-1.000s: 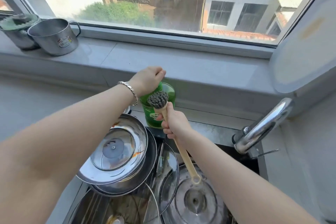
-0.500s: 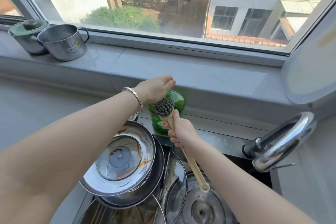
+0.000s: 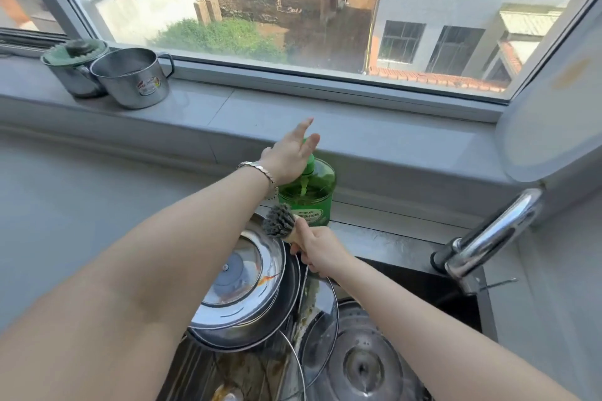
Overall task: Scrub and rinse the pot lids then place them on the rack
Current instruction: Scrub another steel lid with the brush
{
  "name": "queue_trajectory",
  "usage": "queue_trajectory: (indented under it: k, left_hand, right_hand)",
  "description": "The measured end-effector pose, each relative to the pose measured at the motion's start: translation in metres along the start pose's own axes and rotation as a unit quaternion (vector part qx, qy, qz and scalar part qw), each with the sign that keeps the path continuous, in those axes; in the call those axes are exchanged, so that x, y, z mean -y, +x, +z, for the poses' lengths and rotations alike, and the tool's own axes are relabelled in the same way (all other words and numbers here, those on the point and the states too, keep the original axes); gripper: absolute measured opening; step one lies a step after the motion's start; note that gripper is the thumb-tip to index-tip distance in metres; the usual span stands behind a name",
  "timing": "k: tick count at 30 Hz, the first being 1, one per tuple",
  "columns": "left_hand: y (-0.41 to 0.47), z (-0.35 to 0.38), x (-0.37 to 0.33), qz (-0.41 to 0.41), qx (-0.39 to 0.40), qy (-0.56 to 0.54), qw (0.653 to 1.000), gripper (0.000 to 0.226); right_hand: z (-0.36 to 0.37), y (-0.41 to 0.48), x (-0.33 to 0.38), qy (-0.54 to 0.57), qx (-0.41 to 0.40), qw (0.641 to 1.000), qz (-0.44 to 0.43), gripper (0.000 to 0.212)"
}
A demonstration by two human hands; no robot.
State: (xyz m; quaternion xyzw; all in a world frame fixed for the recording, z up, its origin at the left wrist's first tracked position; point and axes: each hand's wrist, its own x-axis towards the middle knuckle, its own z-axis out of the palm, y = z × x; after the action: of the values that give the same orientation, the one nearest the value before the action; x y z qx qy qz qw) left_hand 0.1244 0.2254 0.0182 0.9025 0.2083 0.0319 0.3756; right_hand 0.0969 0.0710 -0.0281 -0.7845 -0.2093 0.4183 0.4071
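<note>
The left hand (image 3: 288, 156) has gone from a curled press on the pump to fingers straight and spread. Its palm lies over the top of the green detergent bottle (image 3: 309, 202), and it cannot be told whether it bears down or is lifting off. The right hand (image 3: 321, 251) is wrapped tight round the handle of the scrubbing brush (image 3: 278, 221). The bristle head has dropped away from the bottle's spout, where it sat a moment ago, and now hovers just over the rim of the stacked lids (most of the handle is hidden in the fist). Soaping the brush looks finished, so scrubbing is likely next. Judging by the orange smears, no lid has been cleaned yet. The topmost steel lid (image 3: 241, 270), with its glass centre, lies on the pile at the left of the sink. A glass lid (image 3: 321, 319) leans on edge beside it, and another steel lid (image 3: 361, 368) lies in the basin below. The tap (image 3: 488, 234) stands to the right, with no stream visible. No rack shows.
</note>
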Motion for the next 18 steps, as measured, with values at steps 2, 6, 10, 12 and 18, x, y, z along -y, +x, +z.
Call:
queue_trajectory:
  k: [2,6,10,12,18]
  left_hand:
    - [-0.025,-0.003,0.002,-0.028,-0.061,-0.113,0.991,0.052]
    - [-0.099,0.005,0.042,-0.167,-0.211,-0.171,0.948,0.04]
    - [-0.176,0.034,0.079,-0.371,-0.283,-0.122,0.876,0.051]
    - [-0.203,0.049,0.085,-0.496,-0.276,-0.153,0.809,0.057]
    - [-0.206,0.064,0.097,-0.548,-0.224,-0.466,0.658,0.02]
  right_hand:
    - [0.01,-0.01,-0.006,-0.062,0.02,0.998,-0.012,0.06]
    - [0.022,-0.024,-0.016,-0.124,0.034,0.992,-0.014,0.062]
    - [0.029,-0.032,-0.019,-0.136,0.024,0.99,-0.013,0.062]
    - [0.033,-0.036,-0.02,-0.139,0.024,0.99,-0.011,0.061]
    - [0.039,-0.048,-0.021,-0.145,0.017,0.989,-0.001,0.061]
